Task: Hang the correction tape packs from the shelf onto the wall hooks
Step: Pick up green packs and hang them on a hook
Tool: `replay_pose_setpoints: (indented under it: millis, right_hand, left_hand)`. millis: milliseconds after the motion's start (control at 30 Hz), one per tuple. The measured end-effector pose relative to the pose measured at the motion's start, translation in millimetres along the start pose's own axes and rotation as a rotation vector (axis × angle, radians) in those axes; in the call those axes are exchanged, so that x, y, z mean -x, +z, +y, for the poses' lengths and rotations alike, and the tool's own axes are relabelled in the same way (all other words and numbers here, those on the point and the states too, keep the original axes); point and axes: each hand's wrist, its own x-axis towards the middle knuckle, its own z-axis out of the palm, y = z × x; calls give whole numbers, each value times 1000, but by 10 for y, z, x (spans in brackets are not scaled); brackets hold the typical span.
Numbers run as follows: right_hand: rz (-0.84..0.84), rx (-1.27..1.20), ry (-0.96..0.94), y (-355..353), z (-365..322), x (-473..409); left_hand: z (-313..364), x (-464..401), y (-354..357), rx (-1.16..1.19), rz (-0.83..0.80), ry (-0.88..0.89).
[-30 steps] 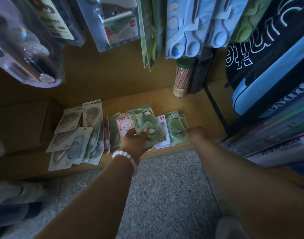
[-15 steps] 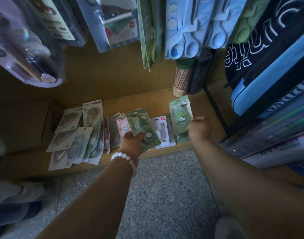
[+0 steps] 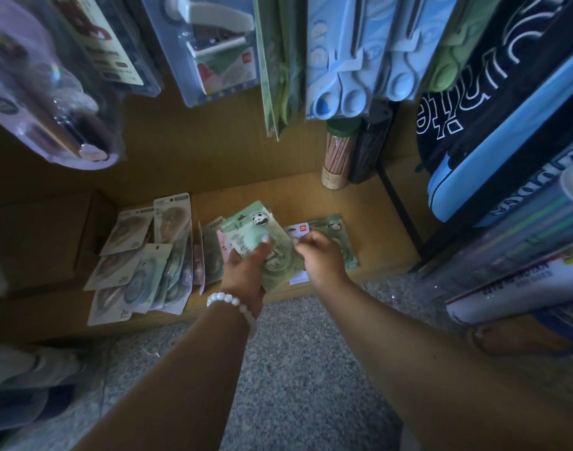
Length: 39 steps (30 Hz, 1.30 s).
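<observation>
My left hand [image 3: 246, 271], with a white bead bracelet at the wrist, holds a small stack of green panda correction tape packs [image 3: 256, 236] above the low wooden shelf [image 3: 278, 193], thumb pressed on the top pack. My right hand [image 3: 324, 258] is at the stack's right edge, fingers curled and pinching the top pack. One more green panda pack [image 3: 340, 232] and a white pack [image 3: 298, 231] lie on the shelf under my right hand. Several beige and pale green packs [image 3: 138, 265] lie fanned out to the left.
Blister packs hang from the wall above: blue scissors [image 3: 343, 60], a stapler [image 3: 213, 43], others at upper left. A jar of pencils [image 3: 337, 157] stands at the shelf's back. Pencil cases [image 3: 493, 125] fill a rack on the right. A cardboard box [image 3: 34, 242] sits left.
My right hand lifted a green panda pack off the shelf, then carried it left and down onto the stack in my left hand. My left hand rose slightly.
</observation>
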Motion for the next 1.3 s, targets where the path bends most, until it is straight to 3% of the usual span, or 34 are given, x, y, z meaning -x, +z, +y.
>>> replay_pose_setpoints:
  millis: [133, 233, 433, 567, 867, 1000, 1133, 1300]
  right_hand:
    - [247, 164, 23, -198, 85, -206]
    - [316, 319, 82, -426, 292, -486]
    - [270, 640, 146, -562, 496, -721]
    - [191, 793, 25, -462, 613, -693]
    - [288, 930, -105, -500, 662, -657]
    - [389, 859, -21, -645, 603, -663]
    - [475, 494, 68, -720, 462, -624]
    - [217, 133, -65, -526, 90, -316]
  left_hand:
    - [-79, -101, -46, -2, -21, -36]
    - [-140, -177, -109, -36, -19, -51]
    - [-244, -298, -173, -48, -49, -85]
    - [-267, -345, -163, -63, -39, -98]
    - [-263, -378, -156, -106, -78, -86]
    - [-246, -351, -159, -106, -58, -97]
    - [-219, -319, -164, -97, -29, -100]
    - [-92, -128, -109, -118, 52, -76]
